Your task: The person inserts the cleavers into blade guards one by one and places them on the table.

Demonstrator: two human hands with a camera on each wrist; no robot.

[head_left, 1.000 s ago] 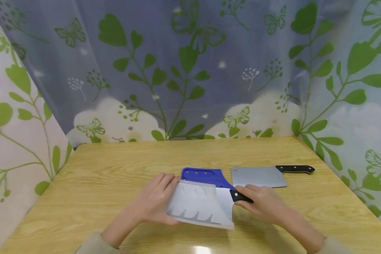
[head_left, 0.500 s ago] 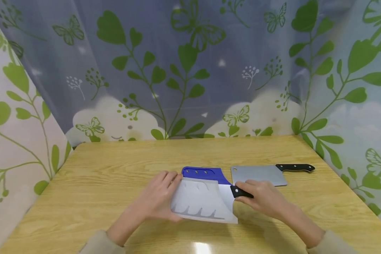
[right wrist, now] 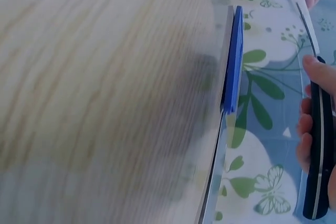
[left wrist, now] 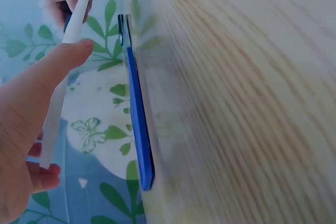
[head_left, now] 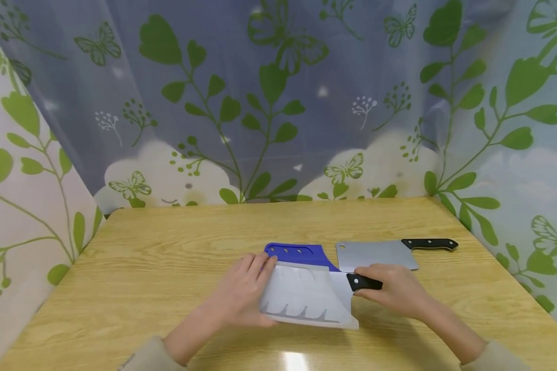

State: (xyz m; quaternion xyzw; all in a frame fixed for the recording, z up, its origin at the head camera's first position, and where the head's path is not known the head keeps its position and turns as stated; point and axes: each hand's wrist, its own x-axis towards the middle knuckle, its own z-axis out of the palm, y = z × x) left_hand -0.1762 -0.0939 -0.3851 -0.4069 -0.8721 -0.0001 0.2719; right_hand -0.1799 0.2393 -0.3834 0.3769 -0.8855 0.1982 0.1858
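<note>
My left hand (head_left: 242, 293) grips a white blade cover (head_left: 299, 291) by its left end, thumb on one face and fingers behind, as the left wrist view shows. A cleaver (head_left: 340, 284) has most of its blade inside this cover; a strip of bare metal shows next to the handle. Around the black handle (right wrist: 320, 145) curl the fingers of my right hand (head_left: 394, 289), its thumb up near the blade. Cover and cleaver are held tilted above the table, the cover's slotted edge toward me.
Behind the held cover, a blue blade cover (head_left: 294, 252) lies on the wooden table (head_left: 176, 242). To its right lies a second cleaver (head_left: 376, 256), black handle pointing right. A patterned curtain (head_left: 213, 103) hangs past the table's far edge.
Both hands have shifted a little to the right with the cover and cleaver. The cover's open end sits slightly nearer the handle than a second ago. The things on the table stay put.
</note>
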